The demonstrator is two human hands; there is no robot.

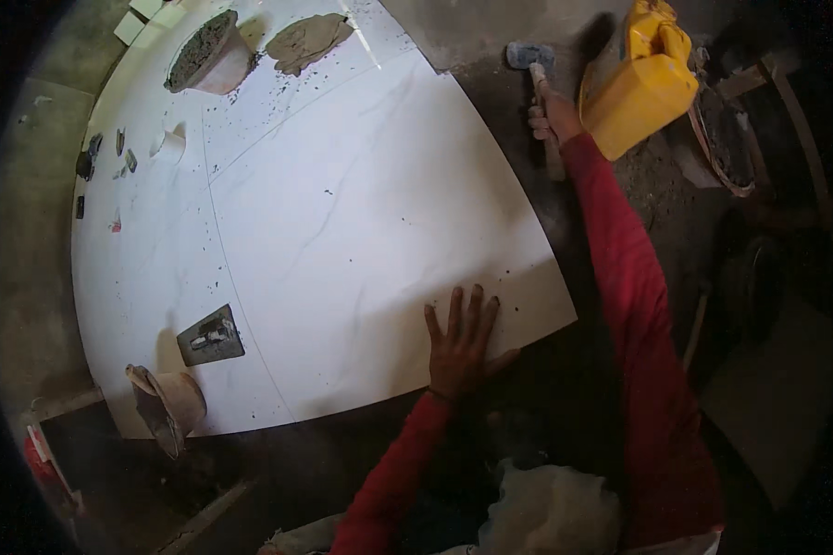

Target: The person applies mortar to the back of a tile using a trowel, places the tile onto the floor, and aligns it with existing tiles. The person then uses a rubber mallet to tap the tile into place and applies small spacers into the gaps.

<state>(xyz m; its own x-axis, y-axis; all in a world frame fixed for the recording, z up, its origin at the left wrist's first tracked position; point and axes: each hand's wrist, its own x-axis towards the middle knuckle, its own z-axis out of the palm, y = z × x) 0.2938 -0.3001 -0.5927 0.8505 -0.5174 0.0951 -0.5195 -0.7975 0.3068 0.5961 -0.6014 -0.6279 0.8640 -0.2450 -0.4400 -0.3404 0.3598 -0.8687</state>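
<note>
My left hand (457, 344) lies flat with fingers spread on a large white marbled tile (379, 213), near its front edge. Stretched out to the far right, my right hand (557, 117) has its fingers wrapped round the handle of a rubber mallet (529, 57). The mallet's dark head points away from me, and its pale handle runs back under the hand. It is beside the tile's right edge, over the dark floor. Just right of that hand stands a yellow jerrycan (640, 100).
On the tiled surface to the left are a flat trowel (211, 336), a tipped bucket (178, 405) at the front edge, and a small white cup (168, 146). Farther back stand a bucket of grey mortar (215, 57) and a crumpled brownish cloth (307, 43). A round basin (727, 139) is behind the jerrycan.
</note>
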